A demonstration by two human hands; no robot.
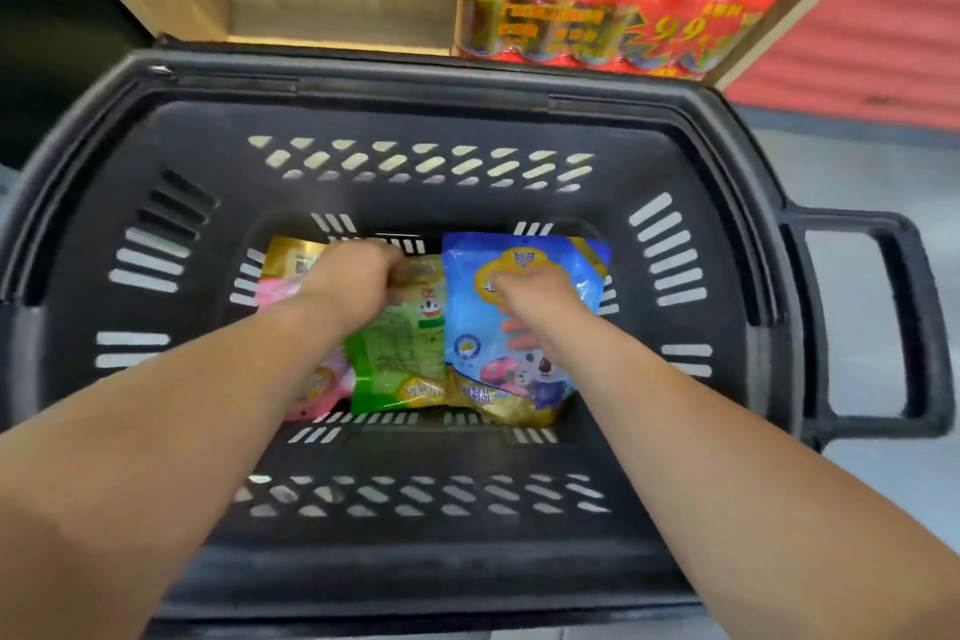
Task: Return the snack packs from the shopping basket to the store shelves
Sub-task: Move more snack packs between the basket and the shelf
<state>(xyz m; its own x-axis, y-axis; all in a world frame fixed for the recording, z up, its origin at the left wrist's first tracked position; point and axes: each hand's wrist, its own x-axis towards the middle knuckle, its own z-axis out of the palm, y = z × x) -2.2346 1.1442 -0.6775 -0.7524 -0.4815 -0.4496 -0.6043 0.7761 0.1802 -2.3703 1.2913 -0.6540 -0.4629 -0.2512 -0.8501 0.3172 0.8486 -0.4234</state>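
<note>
Snack packs (410,385) lie side by side in the black slotted plastic basket (467,120). Left grip (358,278) pinches the far edge of the green foil pack (392,353); right grip (535,296) curls onto the blue foil pack (524,250).

Only the forearms and hands of the person show. Both forearms are bare along all of their visible length. They are broad where they cross the near rim of the shopping basket (415,587) and taper to the wrists above its floor. The left grip (356,276) and the right grip (530,295), both inside the basket, are bare too. The knuckles of each form a rounded ridge. Blur softens the fingers, so finer detail there cannot be told.
</note>
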